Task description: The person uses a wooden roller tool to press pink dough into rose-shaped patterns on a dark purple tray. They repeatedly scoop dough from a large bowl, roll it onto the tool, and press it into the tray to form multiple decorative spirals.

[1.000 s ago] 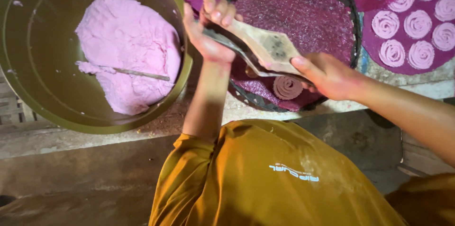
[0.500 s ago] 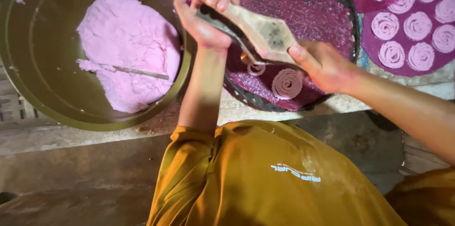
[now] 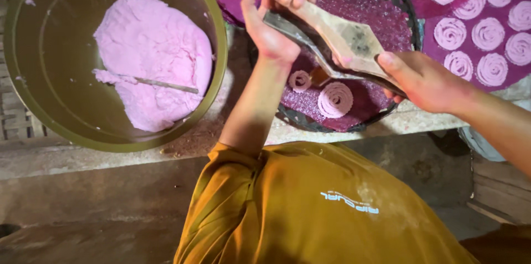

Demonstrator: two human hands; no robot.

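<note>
Both hands, left hand [image 3: 271, 31] and right hand [image 3: 426, 78], squeezing the wooden press [image 3: 343, 40] over the tray [image 3: 354, 4]: two spirals [image 3: 334, 99] down, most of it bare, plenty of dough [image 3: 149, 59] left.

The long wooden dough press [image 3: 345, 42] looks worn and matt, its grain dull and smudged. Below it, the round woven basket tray [image 3: 406, 6] shows a rough dark rim, lined with coarse purple cloth. Left of the press, the big olive-green bowl [image 3: 50, 65] has a smooth, faint sheen, holding soft, matt pink dough [image 3: 149, 48].
</note>
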